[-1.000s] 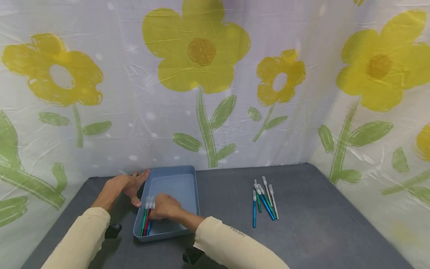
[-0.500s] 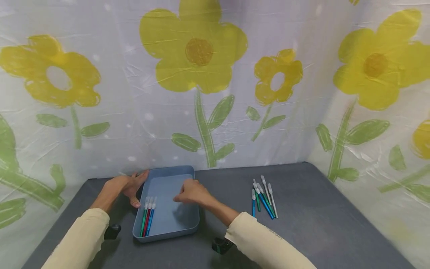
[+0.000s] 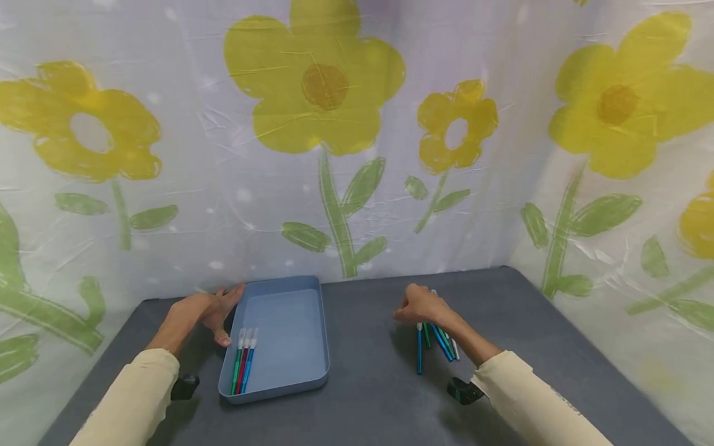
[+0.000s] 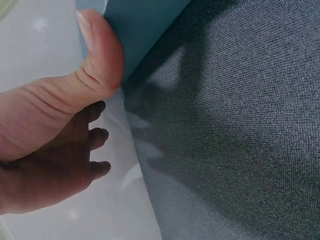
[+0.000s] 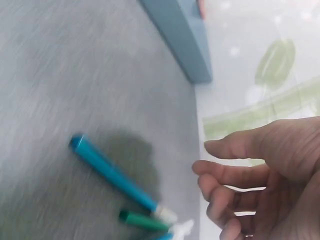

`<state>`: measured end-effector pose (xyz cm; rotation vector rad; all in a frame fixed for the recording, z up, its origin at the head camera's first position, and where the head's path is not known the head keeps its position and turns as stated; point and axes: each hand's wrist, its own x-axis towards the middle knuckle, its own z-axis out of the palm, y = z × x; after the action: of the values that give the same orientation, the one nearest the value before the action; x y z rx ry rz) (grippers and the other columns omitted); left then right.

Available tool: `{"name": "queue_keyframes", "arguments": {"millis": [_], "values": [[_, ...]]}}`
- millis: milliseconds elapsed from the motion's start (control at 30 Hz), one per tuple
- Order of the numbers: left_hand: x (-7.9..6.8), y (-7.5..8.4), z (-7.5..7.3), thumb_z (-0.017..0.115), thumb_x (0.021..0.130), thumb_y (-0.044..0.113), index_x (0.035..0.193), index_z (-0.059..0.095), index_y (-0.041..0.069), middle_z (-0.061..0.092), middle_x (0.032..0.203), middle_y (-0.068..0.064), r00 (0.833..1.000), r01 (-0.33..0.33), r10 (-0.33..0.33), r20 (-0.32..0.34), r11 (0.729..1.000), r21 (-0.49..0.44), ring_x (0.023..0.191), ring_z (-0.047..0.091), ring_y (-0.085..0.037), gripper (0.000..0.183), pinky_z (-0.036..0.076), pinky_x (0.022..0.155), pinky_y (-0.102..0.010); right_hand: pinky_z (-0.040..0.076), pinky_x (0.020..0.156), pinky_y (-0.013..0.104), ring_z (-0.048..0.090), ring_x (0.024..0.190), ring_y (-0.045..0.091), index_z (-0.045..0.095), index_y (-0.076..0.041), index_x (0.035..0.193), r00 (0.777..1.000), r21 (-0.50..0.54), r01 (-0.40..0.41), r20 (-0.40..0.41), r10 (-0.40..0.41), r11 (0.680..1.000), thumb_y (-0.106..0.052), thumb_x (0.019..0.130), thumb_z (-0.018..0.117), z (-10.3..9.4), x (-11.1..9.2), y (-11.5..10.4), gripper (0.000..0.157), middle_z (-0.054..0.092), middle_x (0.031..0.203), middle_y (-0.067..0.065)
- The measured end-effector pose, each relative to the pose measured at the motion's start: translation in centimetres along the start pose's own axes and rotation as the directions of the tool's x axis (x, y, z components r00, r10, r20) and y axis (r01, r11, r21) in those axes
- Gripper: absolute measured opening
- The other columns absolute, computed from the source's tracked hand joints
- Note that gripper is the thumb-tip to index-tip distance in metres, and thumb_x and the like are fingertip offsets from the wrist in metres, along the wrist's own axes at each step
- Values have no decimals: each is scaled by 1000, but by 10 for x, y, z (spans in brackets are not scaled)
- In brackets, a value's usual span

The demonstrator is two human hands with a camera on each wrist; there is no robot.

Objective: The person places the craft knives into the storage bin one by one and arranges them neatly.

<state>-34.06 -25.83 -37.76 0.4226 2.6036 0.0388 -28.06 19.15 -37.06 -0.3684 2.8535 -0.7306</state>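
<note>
My left hand (image 3: 214,313) rests against the left side of a shallow blue tray (image 3: 290,334). In the left wrist view its thumb (image 4: 102,60) lies on the tray wall (image 4: 140,35), fingers spread behind. Inside the tray, at the near left, a green marker (image 3: 235,371), a red marker (image 3: 241,370) and a blue marker (image 3: 248,365) lie side by side, white caps away from me. My right hand (image 3: 422,306) is over a loose marker pile (image 3: 442,344), fingers loosely bent and holding nothing. Nearest it in the right wrist view are a blue marker (image 5: 115,172) and a green marker (image 5: 142,220).
The dark grey table (image 3: 368,384) ends at a flowered curtain (image 3: 223,186) behind and to the right. Another blue marker (image 3: 419,356) lies along the pile's left side. The right hand covers part of the pile's far end.
My right hand has let go of the blue marker in the tray and swung right, out over the loose markers. The left hand has stayed at the tray.
</note>
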Motion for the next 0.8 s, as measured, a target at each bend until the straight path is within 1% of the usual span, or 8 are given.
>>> {"name": "queue_keyframes", "arguments": {"millis": [67, 133, 167, 233, 367, 500, 633, 800], "values": [[-1, -1, 0, 97, 62, 55, 161, -3, -11, 0, 169, -37, 1000, 5, -5, -1, 1000, 0, 156, 0, -62, 155, 16, 122, -75, 25, 49, 25, 32, 44, 9, 63, -5, 55, 1000, -21, -20, 7, 20, 1000, -15, 96, 74, -3, -4, 9, 44, 56, 48, 8], [-2, -2, 0, 97, 61, 54, 161, -4, -10, 0, 170, -36, 1000, 22, -22, -1, 1000, -2, 156, 0, -61, 156, 16, 123, -74, 30, 50, 25, 43, 46, 14, 70, -3, 60, 999, -57, -50, 6, 50, 997, -15, 94, 76, -3, -8, 15, 37, 68, 57, 15], [-2, -1, 0, 97, 61, 54, 161, -4, -9, -1, 170, -36, 1000, 30, -30, 0, 1000, -1, 156, -1, -61, 156, 15, 123, -74, 32, 51, 25, 49, 49, 16, 72, -3, 62, 998, -75, -67, 3, 68, 995, -16, 94, 77, -3, -9, 18, 35, 71, 62, 16], [-2, -1, 0, 97, 61, 53, 162, -4, -9, -1, 170, -35, 999, 45, -45, -1, 999, -6, 157, -1, -60, 155, 15, 123, -74, 37, 53, 26, 61, 58, 23, 74, -3, 66, 995, -104, -98, 3, 99, 990, -16, 93, 79, -2, -11, 21, 30, 73, 67, 17], [-3, 2, 1, 97, 61, 51, 162, -3, -8, 0, 171, -34, 998, 60, -60, -8, 998, -20, 157, -2, -58, 154, 15, 122, -75, 39, 54, 28, 70, 66, 27, 74, -5, 69, 988, -142, -154, -3, 155, 978, -21, 92, 81, 0, -13, 25, 28, 74, 68, 14], [-4, 2, 2, 97, 60, 51, 162, -2, -8, 1, 171, -34, 999, 53, -54, -11, 998, -20, 158, -1, -58, 154, 16, 122, -75, 38, 54, 28, 69, 64, 24, 76, -5, 70, 987, -159, -157, 4, 160, 975, -22, 91, 82, 3, -14, 28, 28, 74, 68, 13], [-3, 2, 1, 97, 63, 51, 162, -2, -9, 1, 171, -34, 999, 41, -41, -9, 999, 6, 157, 0, -59, 153, 17, 123, -74, 37, 54, 28, 67, 63, 22, 75, -6, 69, 988, -162, -149, 7, 152, 976, -22, 91, 82, 7, -14, 30, 28, 72, 66, 11], [-3, 2, 2, 97, 64, 50, 162, -5, -9, -1, 170, -35, 999, 35, -35, -2, 999, -23, 157, -2, -60, 153, 15, 123, -73, 39, 53, 28, 64, 59, 22, 73, -8, 65, 989, -175, -147, -11, 147, 974, -21, 90, 83, 13, -15, 34, 30, 70, 61, 11]]}}
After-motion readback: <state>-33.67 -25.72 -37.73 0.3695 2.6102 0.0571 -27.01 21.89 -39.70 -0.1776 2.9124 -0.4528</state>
